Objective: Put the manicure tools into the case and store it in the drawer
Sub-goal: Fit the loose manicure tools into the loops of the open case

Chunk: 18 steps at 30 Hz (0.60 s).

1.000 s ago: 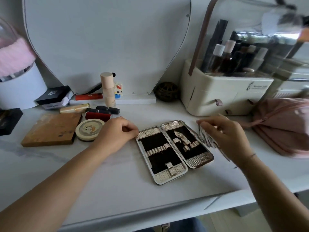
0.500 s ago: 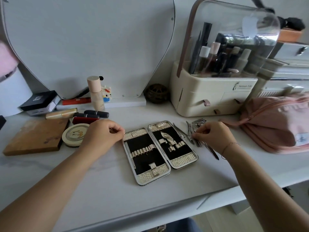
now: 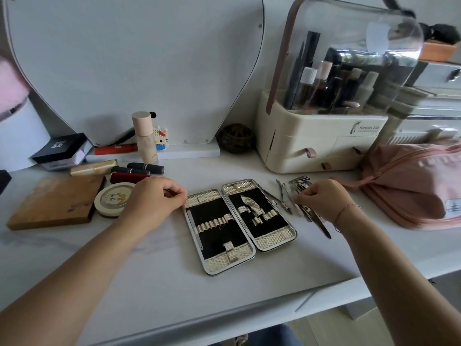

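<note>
- The cream cosmetics organiser (image 3: 299, 143) carries "Serious Life" in dark script at the upper right of its front, beside a small curled emblem. The finer line beneath is too small to read.
- The black box (image 3: 59, 148) shows a white square logo on its lid. The print on its side label is blurred.
- The red tube (image 3: 116, 149) has small white print, unreadable.
- The pink bag (image 3: 411, 191) has a white tag, unreadable.

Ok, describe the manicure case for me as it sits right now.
The case lies open flat on the white table, its two hinged halves side by side and slightly angled. It has a metal-looking rim, black lining, and pale textured bands and loops; every loop looks empty. The left hand has its curled fingers at the case's far-left corner. The loose tools lie apart to its right, partly under the right hand.
</note>
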### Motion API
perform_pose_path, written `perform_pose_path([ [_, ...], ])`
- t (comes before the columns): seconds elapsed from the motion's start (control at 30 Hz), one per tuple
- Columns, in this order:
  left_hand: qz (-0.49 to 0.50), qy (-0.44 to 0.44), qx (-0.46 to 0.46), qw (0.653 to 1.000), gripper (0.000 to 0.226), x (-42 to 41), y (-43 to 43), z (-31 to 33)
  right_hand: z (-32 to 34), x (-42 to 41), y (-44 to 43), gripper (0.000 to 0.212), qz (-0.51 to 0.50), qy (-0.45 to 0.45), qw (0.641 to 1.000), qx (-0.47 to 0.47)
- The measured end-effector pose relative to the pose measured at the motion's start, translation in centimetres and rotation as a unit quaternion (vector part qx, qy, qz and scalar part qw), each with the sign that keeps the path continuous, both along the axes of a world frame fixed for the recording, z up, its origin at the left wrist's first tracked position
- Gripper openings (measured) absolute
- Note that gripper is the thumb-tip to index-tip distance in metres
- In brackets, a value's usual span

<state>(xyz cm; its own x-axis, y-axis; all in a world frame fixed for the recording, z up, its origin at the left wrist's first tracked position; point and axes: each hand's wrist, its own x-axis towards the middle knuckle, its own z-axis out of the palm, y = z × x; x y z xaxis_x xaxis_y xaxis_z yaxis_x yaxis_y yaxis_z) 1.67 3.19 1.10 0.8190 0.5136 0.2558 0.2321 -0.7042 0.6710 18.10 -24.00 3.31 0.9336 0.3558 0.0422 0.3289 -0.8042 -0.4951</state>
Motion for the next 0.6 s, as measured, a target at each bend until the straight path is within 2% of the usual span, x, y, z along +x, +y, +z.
perform_pose_path([
  [0.13,-0.002,0.005,0.002,1.000,0.004,0.0,0.0,0.0,0.3,-0.5,0.4,0.038,-0.007,-0.020,1.000,-0.021],
  [0.27,-0.002,0.003,0.000,1.000,0.004,0.0,0.1,0.0,0.4,-0.9,1.1,0.015,-0.020,-0.043,0.999,-0.021],
  [0.4,-0.010,0.002,0.000,1.000,0.006,0.0,0.2,-0.2,0.1,-0.6,1.5,0.023,-0.023,-0.049,0.998,-0.043],
  [0.6,-0.042,0.010,0.006,0.999,0.015,0.1,0.4,-0.5,-0.2,0.3,2.0,0.018,-0.024,-0.067,0.997,-0.021],
])
